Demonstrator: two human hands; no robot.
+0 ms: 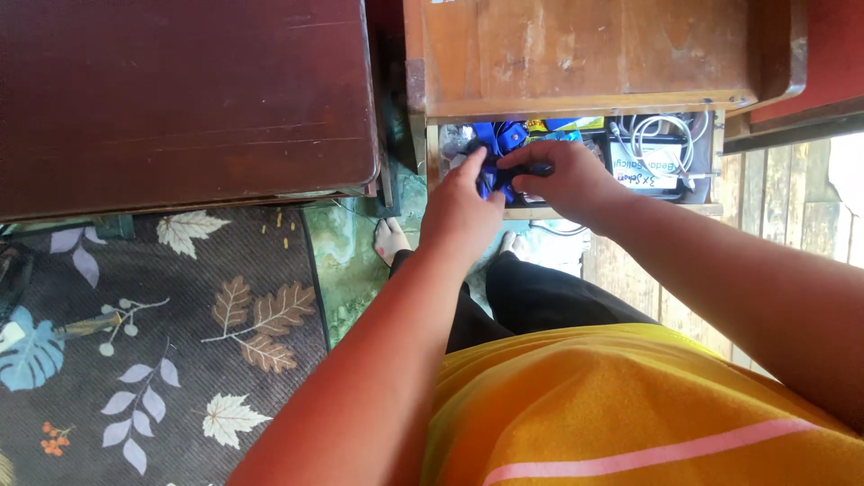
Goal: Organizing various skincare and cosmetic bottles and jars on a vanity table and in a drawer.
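Note:
Both my hands reach into an open wooden drawer (711,162) under a worn wooden desk (576,54). My left hand (459,202) and my right hand (558,175) meet over a blue strap-like thing (493,148) and both grip it, the right also pinching a dark part of it. Further right in the drawer lie coiled white cables (657,130) and a white box (643,166). Much of the blue thing is hidden by my fingers.
A dark brown table (180,99) stands to the left. Below it lies a grey rug with leaf patterns (162,342). My feet (391,241) stand on a green floor. Wooden planks (792,198) run along the right.

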